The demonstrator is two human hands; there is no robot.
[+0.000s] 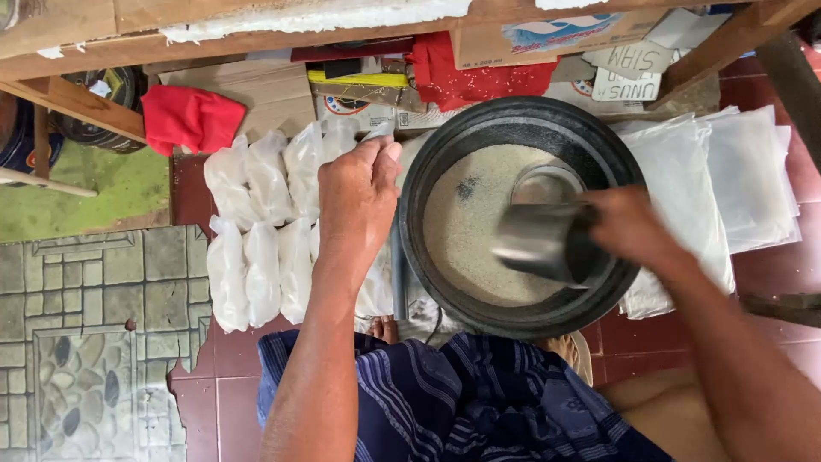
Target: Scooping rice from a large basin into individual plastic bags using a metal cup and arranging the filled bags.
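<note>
A black round basin on the floor holds pale grain and a small metal bowl. My right hand grips a metal cup over the grain, tilted on its side and blurred. My left hand rests on a filled clear plastic bag just left of the basin, fingers closed on its top. Two rows of filled bags lie side by side further left.
A stack of flat clear plastic bags lies right of the basin. A red cloth, cardboard boxes and wooden table legs stand at the back. My dark striped sarong covers my lap.
</note>
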